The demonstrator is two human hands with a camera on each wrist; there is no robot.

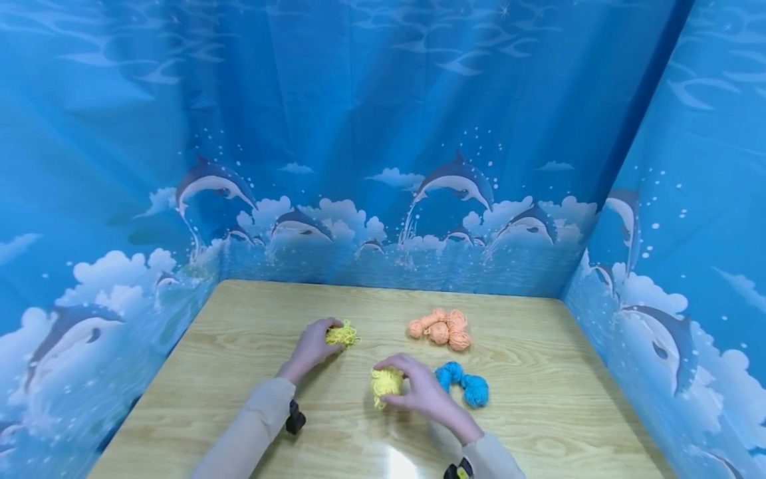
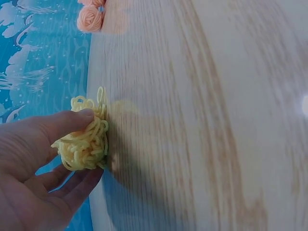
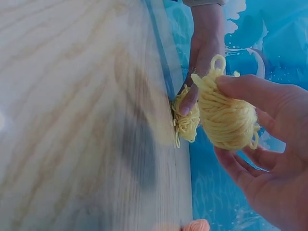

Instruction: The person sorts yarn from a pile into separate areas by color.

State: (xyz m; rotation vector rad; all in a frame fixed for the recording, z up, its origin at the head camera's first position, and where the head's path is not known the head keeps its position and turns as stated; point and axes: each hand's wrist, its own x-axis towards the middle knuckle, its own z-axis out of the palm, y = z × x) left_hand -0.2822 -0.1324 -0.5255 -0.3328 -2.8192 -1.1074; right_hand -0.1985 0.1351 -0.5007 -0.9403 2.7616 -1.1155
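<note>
On the left part of the table, my left hand (image 1: 311, 344) holds a loose, curly bundle of yellow yarn (image 1: 342, 334). In the left wrist view that looped bundle (image 2: 86, 139) touches the wood, with the thumb on one side and fingers on the other. My right hand (image 1: 421, 390) pinches a rounder, neatly wound yellow yarn ball (image 1: 385, 386) between thumb and fingers. The right wrist view shows this ball (image 3: 228, 115) held off the tabletop, strands looping out at both ends. Blue yarn balls (image 1: 475, 391) lie just beyond the right hand, which partly hides them.
Several peach yarn balls (image 1: 439, 332) lie in a cluster at the back right of the wooden table (image 1: 538, 359). Blue curtains with dolphins (image 1: 383, 133) stand along the table's back edge and right side. A glare spot lies near the front.
</note>
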